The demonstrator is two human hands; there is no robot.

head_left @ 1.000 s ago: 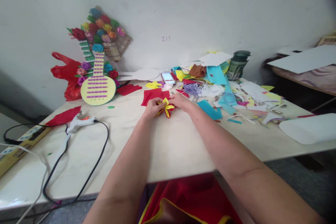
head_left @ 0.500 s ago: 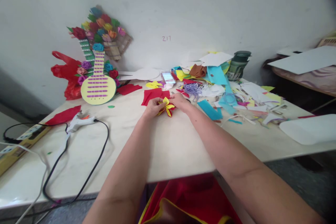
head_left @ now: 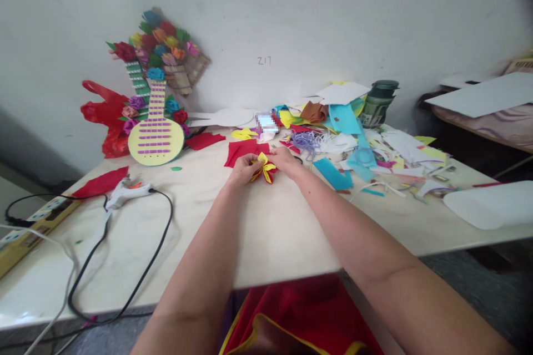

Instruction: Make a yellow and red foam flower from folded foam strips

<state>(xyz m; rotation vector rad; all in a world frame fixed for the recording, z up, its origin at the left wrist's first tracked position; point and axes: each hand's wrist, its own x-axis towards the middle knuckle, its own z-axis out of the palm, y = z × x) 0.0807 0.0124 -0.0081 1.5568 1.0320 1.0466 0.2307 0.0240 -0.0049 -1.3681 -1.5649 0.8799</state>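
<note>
A small red and yellow paper flower (head_left: 265,168) lies at the middle of the pale table (head_left: 258,233). My left hand (head_left: 241,169) pinches its left side with curled fingers. On the other side, my right hand (head_left: 285,160) grips the flower too, fingers closed on its petals. Both forearms reach out from the near edge. A red paper sheet (head_left: 244,151) lies just behind the hands.
A white glue gun (head_left: 122,194) with a black cord (head_left: 158,233) lies at left, beside a power strip (head_left: 25,227). A paper guitar with flowers (head_left: 155,122) leans on the wall. Coloured paper scraps (head_left: 358,144) and a green jar (head_left: 377,102) fill the right back.
Both hands and the flower have shifted very slightly away from me; the fingers keep working the petals. Nothing else moved.
</note>
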